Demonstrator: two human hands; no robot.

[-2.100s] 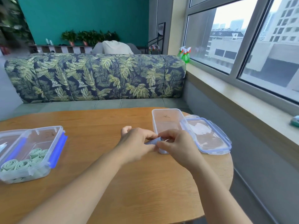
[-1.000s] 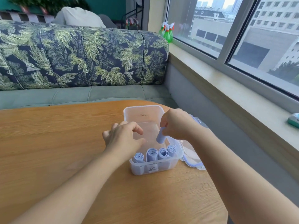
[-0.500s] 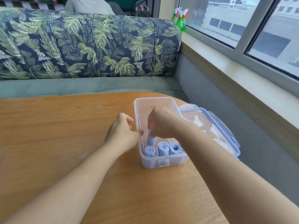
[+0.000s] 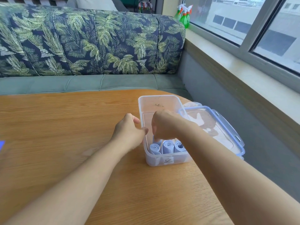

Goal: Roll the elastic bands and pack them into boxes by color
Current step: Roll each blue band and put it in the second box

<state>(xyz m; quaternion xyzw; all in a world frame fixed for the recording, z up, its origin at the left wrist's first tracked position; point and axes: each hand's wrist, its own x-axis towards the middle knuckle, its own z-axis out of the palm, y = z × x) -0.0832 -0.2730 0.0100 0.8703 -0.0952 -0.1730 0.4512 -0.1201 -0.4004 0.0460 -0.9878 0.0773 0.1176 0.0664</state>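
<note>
A clear plastic box (image 4: pixel 159 97) stands open on the wooden table (image 4: pixel 65 127). Several lilac rolled bands (image 4: pixel 168 146) stand on end at its near end. My right hand (image 4: pixel 165 125) reaches down into the box, and its fingertips pinch another lilac rolled band (image 4: pixel 158 142), held low beside the other rolls. My left hand (image 4: pixel 128 132) sits at the box's left wall with loosely curled fingers, and its thumb touches the rim. My right forearm hides the right end of the row of rolls.
The box's clear lid (image 4: pixel 227 127) with blue clips lies right of it, at the table's edge. A blue object (image 4: pixel 2 144) shows at the far left edge. A leaf-print sofa (image 4: pixel 97 43) runs behind the table. Green spray bottles (image 4: pixel 184 17) stand on the window sill.
My right hand has carried the lilac roll from above the table into the box and lowered it beside the others. My left hand moved to the box's left wall. The view tilted down.
</note>
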